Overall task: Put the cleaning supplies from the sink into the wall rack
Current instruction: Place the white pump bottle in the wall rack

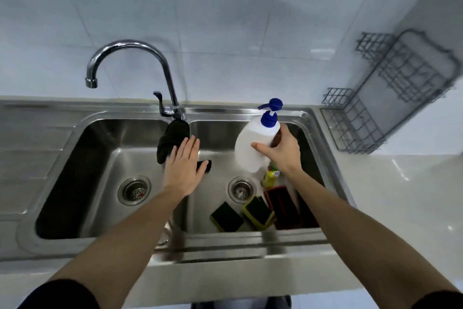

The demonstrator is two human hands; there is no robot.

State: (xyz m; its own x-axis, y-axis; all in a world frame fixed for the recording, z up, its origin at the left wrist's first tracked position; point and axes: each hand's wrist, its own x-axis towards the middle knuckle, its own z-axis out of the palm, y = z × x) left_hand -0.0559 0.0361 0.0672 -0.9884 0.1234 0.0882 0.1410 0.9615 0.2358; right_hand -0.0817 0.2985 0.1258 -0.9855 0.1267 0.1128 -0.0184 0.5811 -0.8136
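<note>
Right hand (280, 152) has its grip wrapped around the white pump bottle (254, 144), thumb across the front, fingers behind, and the bottle hangs tilted in the air above the right basin, blue pump head (270, 114) pointing up toward the back wall. Left hand (184, 167) is flat and spread, fingers wide, holding nothing, hovering over the divider between the two basins at the centre of the frame.

Biggest thing in view: the steel double sink (100, 243) stretching across the middle, set into the pale desk (400, 196). The chrome tap (140, 63) arches over the left basin, which looks bare apart from its drain (134, 189). Over on the right edge of the frame, the grey wire wall rack (390, 98) sits on the tiled wall, nothing visible in its baskets.

A dark cloth (171, 138) drapes over the divider just past the left hand's fingertips. Down in the right basin, lower centre: a red-edged scrubber (281, 206) lies against the right wall, two yellow-and-green sponges (256, 212) lie beside it, one (226, 217) a little further left. A small yellow bottle (271, 177) stands just under the white one, partly hidden by the right wrist. The right drain (241, 189) sits just left of it.
</note>
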